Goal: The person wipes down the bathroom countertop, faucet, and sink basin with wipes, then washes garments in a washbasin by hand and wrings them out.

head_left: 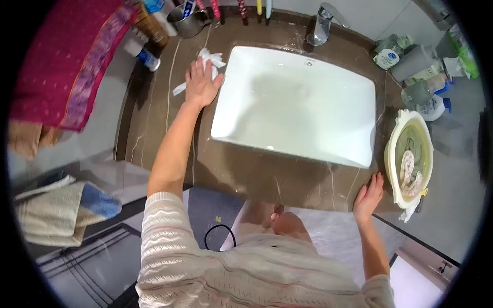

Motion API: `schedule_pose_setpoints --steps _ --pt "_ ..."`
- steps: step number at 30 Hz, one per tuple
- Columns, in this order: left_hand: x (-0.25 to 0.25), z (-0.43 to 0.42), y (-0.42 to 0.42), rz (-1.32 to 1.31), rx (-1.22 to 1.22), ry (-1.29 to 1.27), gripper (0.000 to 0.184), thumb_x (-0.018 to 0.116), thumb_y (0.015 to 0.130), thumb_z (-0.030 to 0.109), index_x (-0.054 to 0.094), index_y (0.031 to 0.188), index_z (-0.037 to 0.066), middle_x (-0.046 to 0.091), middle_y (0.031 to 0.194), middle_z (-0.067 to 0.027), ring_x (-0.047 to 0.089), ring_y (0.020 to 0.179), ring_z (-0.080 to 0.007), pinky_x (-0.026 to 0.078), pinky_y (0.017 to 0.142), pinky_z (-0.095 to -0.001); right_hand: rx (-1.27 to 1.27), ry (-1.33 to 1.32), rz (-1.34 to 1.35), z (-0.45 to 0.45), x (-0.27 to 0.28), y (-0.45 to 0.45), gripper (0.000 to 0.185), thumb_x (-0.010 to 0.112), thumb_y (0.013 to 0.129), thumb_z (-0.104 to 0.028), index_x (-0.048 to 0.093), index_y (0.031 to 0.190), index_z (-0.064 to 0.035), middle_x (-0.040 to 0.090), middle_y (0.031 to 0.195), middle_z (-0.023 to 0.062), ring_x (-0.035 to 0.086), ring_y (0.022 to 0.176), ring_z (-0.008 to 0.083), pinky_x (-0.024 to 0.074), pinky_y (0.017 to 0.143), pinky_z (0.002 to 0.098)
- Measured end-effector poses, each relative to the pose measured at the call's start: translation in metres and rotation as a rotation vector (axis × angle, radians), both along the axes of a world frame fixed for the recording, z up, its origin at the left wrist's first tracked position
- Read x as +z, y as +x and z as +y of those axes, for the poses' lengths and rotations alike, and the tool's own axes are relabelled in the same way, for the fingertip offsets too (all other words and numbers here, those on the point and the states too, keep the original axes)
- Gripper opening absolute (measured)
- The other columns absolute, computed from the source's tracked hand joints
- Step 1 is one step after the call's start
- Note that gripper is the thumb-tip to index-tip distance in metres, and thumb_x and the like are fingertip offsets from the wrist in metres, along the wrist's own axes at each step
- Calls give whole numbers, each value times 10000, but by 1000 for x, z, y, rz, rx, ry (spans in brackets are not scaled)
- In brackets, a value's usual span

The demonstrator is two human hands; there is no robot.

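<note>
My left hand (202, 84) lies flat on the brown stone countertop (267, 179), left of the sink, fingers stretched out. Crumpled white tissue (211, 57) sticks out beyond the fingertips and beside the palm, partly hidden by the hand. The white rectangular sink (349, 102) seems to hold some water. My right hand (368, 197) rests on the counter's front right edge with its fingers extended and nothing in them. Just right of it stands a cream plastic basin (393, 164) with a pale patterned item (407, 167) inside.
A chrome faucet (321, 28) stands behind the sink. Several bottles (387, 59) crowd the right back corner. At the back left are a metal cup (187, 23), toothbrushes (242, 10) and a white-and-blue tube (144, 55). A magenta towel (61, 56) hangs at left.
</note>
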State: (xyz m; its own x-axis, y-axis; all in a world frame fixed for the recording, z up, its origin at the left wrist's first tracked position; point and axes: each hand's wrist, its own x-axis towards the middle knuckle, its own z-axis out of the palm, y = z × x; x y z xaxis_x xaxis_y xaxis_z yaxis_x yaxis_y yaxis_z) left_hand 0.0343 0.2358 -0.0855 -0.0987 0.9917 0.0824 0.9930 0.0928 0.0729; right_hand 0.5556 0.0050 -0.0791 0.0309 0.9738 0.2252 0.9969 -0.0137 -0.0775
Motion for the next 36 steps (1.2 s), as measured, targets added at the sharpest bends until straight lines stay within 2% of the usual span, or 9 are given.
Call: schedule_pose_setpoints --steps 8,13,14,18,22,25,28,31,36 --pt "-4 145 73 -42 -219 14 574 330 909 396 273 1393 93 170 1482 -117 138 1370 -292 121 1098 -476 -37 -66 60 3 11 -5 496 423 836 -164 371 1270 70 319 1378 225 278 1286 382 203 1036 479" --pt "-19 183 162 -87 -361 175 534 344 918 383 345 1345 63 250 1445 -152 222 1340 -318 190 1069 -505 -71 -88 60 3 9 -4 494 432 830 -166 379 1266 60 327 1372 224 294 1271 382 206 1035 478" --pt "-19 185 182 -122 -315 230 501 392 904 332 381 1306 32 304 1406 -184 266 1313 -344 222 1054 -508 -69 -85 54 2 9 -3 494 434 829 -167 380 1267 56 328 1371 222 298 1268 382 206 1035 478" --pt "-22 166 190 -100 -436 340 423 500 850 243 455 1201 11 386 1330 -184 316 1269 -359 269 1031 -490 -87 -79 84 1 9 -3 505 459 811 -161 387 1269 40 340 1366 213 308 1260 377 212 1035 481" --pt "-25 138 182 -205 -630 311 424 478 864 259 467 1200 0 396 1327 -161 286 1299 -322 238 1055 -471 -90 -88 93 3 15 -3 509 472 796 -152 396 1262 38 351 1359 212 308 1266 365 206 1045 476" --pt "-19 174 158 -169 -365 255 457 462 877 281 444 1248 15 345 1364 -179 248 1315 -344 212 1064 -481 -100 -82 103 3 10 -5 505 478 785 -149 411 1251 36 361 1354 206 308 1270 360 204 1050 473" --pt "-22 168 182 -86 -337 348 443 472 877 256 444 1231 -10 355 1351 -185 260 1304 -353 216 1060 -488 -117 -89 120 3 14 -2 498 487 773 -147 433 1233 34 372 1348 202 311 1271 356 205 1049 475" --pt "-16 123 228 -178 -514 296 444 489 871 235 439 1222 -32 368 1336 -190 279 1287 -359 229 1050 -493 -128 -77 162 2 13 -4 495 500 759 -144 450 1219 32 385 1336 199 323 1267 346 209 1046 475" --pt "-24 105 250 -160 -586 334 445 548 836 197 453 1186 -59 379 1308 -210 338 1234 -381 256 1029 -498 -158 -99 170 4 19 -3 501 518 743 -134 459 1214 28 412 1309 193 350 1244 341 221 1037 465"
